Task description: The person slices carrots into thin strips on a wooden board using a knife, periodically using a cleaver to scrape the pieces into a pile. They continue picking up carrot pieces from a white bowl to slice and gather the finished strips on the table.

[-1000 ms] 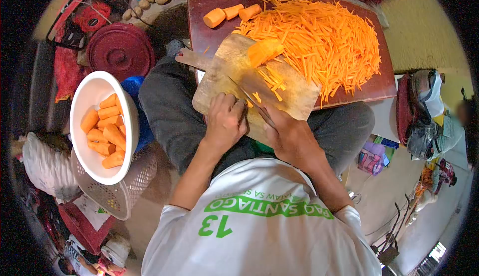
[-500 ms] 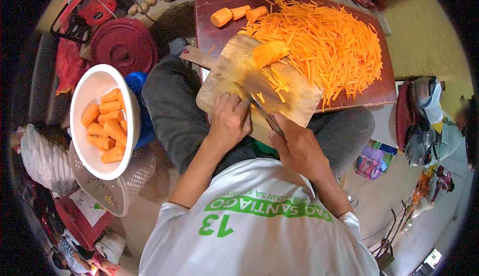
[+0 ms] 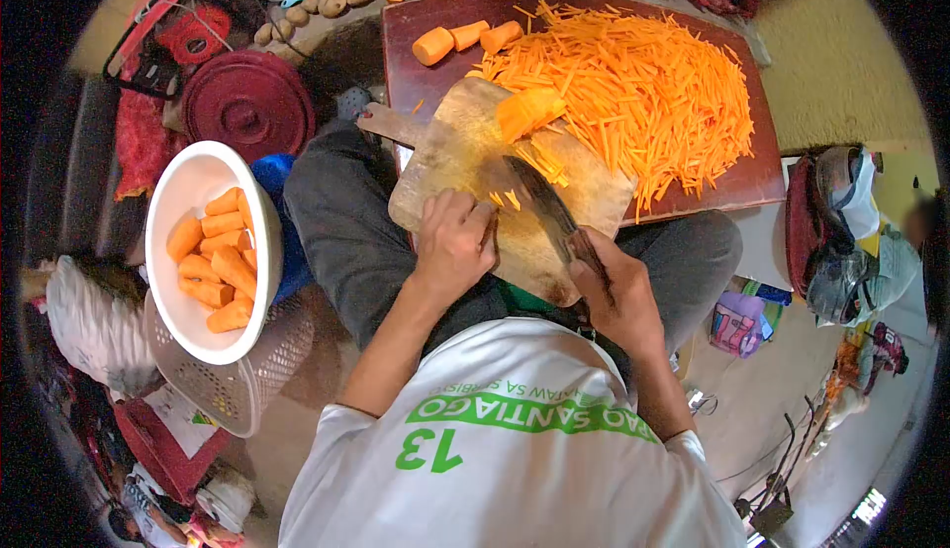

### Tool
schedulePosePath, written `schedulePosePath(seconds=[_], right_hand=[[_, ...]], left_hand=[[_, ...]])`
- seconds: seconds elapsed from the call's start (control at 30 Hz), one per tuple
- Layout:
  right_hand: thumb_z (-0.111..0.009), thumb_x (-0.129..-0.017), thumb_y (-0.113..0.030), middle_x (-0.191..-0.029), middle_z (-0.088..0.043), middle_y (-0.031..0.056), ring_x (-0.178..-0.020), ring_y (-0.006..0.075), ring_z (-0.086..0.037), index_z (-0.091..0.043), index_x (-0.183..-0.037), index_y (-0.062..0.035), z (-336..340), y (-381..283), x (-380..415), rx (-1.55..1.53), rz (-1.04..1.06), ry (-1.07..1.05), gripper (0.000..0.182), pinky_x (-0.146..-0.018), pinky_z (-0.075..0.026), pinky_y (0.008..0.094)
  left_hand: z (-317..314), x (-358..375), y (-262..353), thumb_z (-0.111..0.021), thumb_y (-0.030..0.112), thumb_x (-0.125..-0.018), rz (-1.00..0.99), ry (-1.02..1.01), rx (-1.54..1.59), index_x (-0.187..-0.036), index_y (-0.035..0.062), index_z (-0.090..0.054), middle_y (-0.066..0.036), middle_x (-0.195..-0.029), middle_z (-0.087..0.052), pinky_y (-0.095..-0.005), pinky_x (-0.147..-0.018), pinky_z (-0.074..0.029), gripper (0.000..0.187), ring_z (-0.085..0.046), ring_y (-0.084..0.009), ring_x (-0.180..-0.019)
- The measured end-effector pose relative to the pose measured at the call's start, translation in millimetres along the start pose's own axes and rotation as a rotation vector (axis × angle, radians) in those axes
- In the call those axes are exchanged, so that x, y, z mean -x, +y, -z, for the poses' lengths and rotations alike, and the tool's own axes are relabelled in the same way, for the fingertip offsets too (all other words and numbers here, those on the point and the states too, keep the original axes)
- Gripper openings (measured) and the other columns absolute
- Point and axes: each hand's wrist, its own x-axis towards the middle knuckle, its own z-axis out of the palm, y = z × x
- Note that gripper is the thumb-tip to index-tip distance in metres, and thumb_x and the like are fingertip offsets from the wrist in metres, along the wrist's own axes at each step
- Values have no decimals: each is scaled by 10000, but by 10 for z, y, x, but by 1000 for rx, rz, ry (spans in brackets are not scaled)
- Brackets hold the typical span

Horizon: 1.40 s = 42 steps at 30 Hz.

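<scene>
My right hand (image 3: pixel 620 291) grips the handle of a dark-bladed knife (image 3: pixel 546 201), its blade lying over the cutting board and pointing away to the upper left. On the near left part of the wooden cutting board (image 3: pixel 450 157) rests my left hand (image 3: pixel 453 236), fingers curled; anything under them is hidden. A few cut carrot strips (image 3: pixel 507 199) lie between the left hand and the blade. Thin carrot slices (image 3: pixel 530 112) are stacked at the board's far side, with more strips (image 3: pixel 546 160) just below them. A large heap of carrot strips (image 3: pixel 643 102) spreads beyond the board.
The board overlaps a dark red tabletop (image 3: pixel 416 18), where carrot pieces (image 3: pixel 432 45) lie at the far left. To the left, a white basin (image 3: pixel 158 251) holds several peeled carrots (image 3: pixel 234 269), above a perforated basket (image 3: pixel 267 370). A red lid (image 3: pixel 247 102) and potatoes (image 3: pixel 332 1) are farther back.
The knife has swung right and turned flatter, away from my left hand, showing its broad blade. My right hand has shifted slightly right and nearer me. The left hand stays almost in place.
</scene>
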Motion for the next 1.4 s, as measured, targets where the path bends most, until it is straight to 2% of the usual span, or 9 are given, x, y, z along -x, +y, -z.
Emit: schedulePosePath(seconds=[0.1,0.33,0.43,0.53,0.8,0.9,1.0,1.17,1.4], right_hand=[[-656,-1023,-76,-995,-701,250,-845,378,-707,-633,-1354,27,62,61,77,37,22,9,347,-799,-558,403],[-646,-1032,-92,-973,-685,266,-929,473,-692,-620,-1309,23,-146,107,92,-40,146,-57,301,-817,-550,452],[-650,-1031,-114,-981,-687,270,-964,473,-705,-616,-1329,19,-139,79,47,-3,32,-151,328,-828,-549,471],[-646,-1036,-152,-1162,-732,289,-1095,500,-709,-623,-1318,-30,-67,177,17,125,68,-89,308,-921,-582,533],[-650,-1010,-148,-1029,-712,316,-979,512,-711,-659,-1295,-13,490,496,-334,154,-13,168,316,-828,-567,537],[-653,-1017,-149,-1026,-712,326,-986,513,-711,-673,-1300,-5,522,623,-412,118,49,233,319,-826,-570,519],[-663,-1022,-130,-996,-741,284,-944,424,-761,-683,-1308,11,550,553,-412,87,24,224,319,-826,-579,465],[-678,-1029,-108,-1048,-783,166,-947,204,-735,-665,-1369,57,577,529,-352,-115,-25,315,379,-876,-584,362],[-688,-1025,-110,-1111,-788,142,-995,161,-718,-655,-1398,71,512,574,-225,-244,-117,299,416,-924,-578,332]], left_hand=[[3,-68,10,-780,35,-742,-10,-28,-20,-964,10,-735,-145,-904,-592,-488,-816,-452,227,-589,-375,-891],[60,-184,-91,-744,-15,-809,62,128,8,-986,4,-725,-141,-898,-622,-510,-826,-459,180,-609,-387,-891],[155,-226,-148,-740,-14,-857,88,152,8,-1005,10,-732,-158,-872,-621,-504,-782,-467,151,-615,-396,-877],[192,-290,-135,-764,6,-857,117,139,37,-1004,12,-738,-160,-888,-632,-505,-780,-474,149,-618,-402,-888],[4,-707,-96,-824,96,-848,84,19,131,-1074,4,-738,-173,-979,-652,-499,-890,-493,258,-632,-409,-985],[-41,-815,-40,-861,133,-864,76,14,19,-1207,25,-754,-193,-1160,-672,-496,-978,-523,376,-653,-418,-1101],[-146,-910,-97,-856,122,-826,39,51,31,-1231,31,-722,-224,-1182,-628,-518,-962,-482,436,-606,-434,-1125],[-244,-1046,-192,-874,77,-803,-4,76,33,-1240,24,-718,-220,-1235,-656,-504,-1012,-513,468,-631,-435,-1174],[-286,-1069,-307,-852,25,-829,44,76,121,-1218,12,-726,-194,-1198,-725,-449,-1054,-538,409,-670,-405,-1208]])
